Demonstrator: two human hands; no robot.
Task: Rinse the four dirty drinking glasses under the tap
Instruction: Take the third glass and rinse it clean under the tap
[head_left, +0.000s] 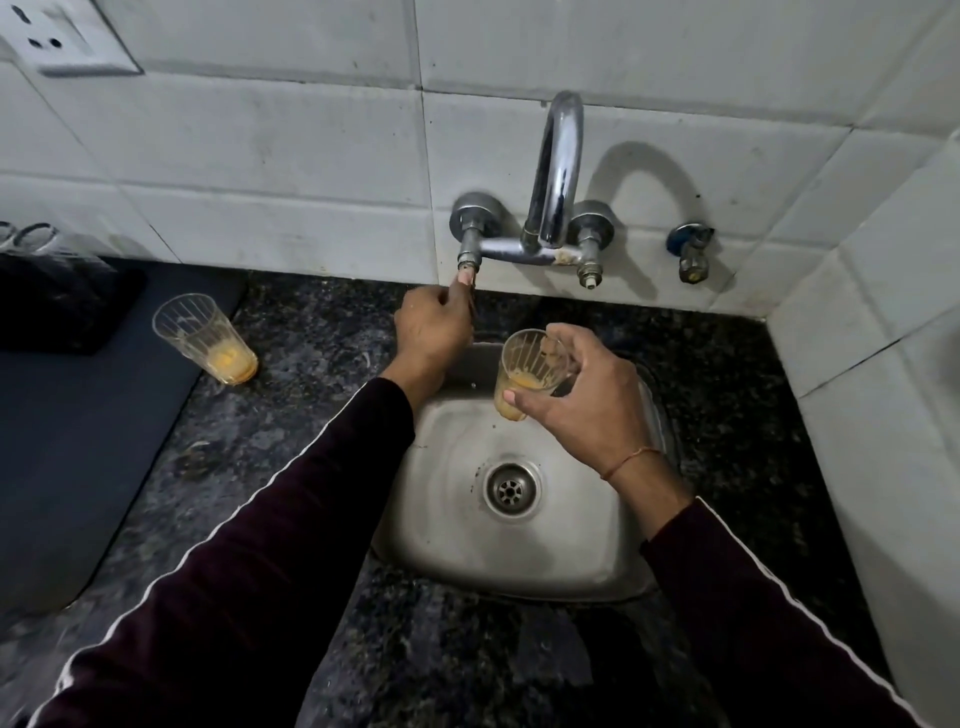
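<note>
My right hand (582, 400) grips a ribbed drinking glass (522, 371) with orange dregs, held tilted over the steel sink (447, 519), below the curved chrome tap (558, 171). My left hand (434, 325) reaches up to the tap's left valve stem (469, 254), fingers pinched on it. No water is visible running. A second dirty glass (205, 338) with orange residue stands on the dark granite counter at the left, apart from both hands.
A drain (510, 489) sits in the sink's middle. A dark mat (78, 441) and a black rack (57, 296) lie at the left. A wall valve (691, 252) and the right tap stem (589, 260) stick out. White tiled walls close the back and right.
</note>
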